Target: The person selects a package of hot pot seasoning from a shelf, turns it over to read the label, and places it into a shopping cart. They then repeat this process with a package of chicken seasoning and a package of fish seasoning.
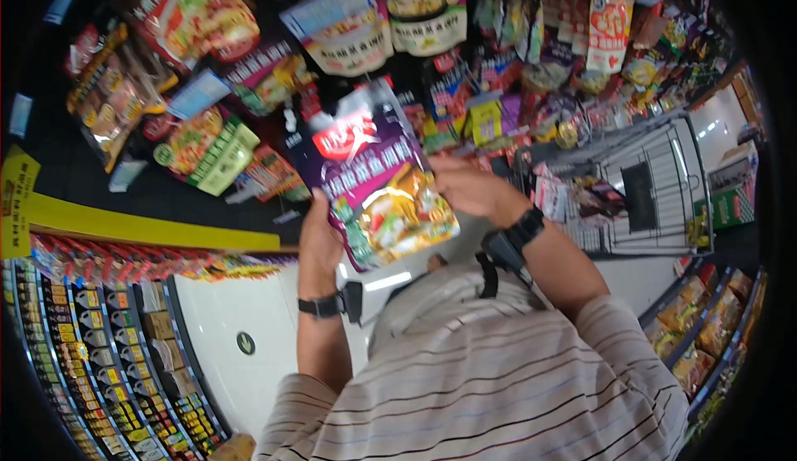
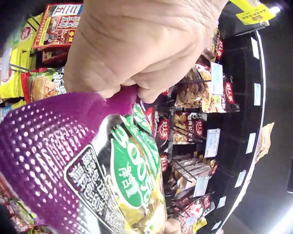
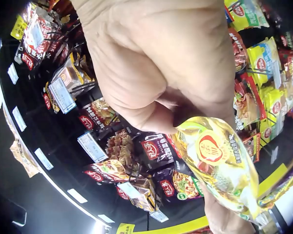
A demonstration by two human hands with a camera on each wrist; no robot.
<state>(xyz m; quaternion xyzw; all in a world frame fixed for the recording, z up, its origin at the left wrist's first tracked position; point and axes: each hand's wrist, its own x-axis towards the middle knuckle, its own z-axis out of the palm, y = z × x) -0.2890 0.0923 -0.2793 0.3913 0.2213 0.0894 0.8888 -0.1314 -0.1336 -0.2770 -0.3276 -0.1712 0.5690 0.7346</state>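
A purple seasoning pouch with a red logo and a picture of food is held up in front of the torso, its printed face toward the head camera. My left hand grips its lower left edge; in the left wrist view that hand pinches the purple edge beside a green weight label. On the opposite side my right hand holds the right edge. The right wrist view shows the right hand with thumb and fingers at the yellow food-picture side of the pouch.
Racks of hanging food packets with blue price tags fill the space ahead. A yellow shelf strip runs along the left. To the right stands a wire shopping cart with a few packets inside. Shelves of bottled goods line the lower left.
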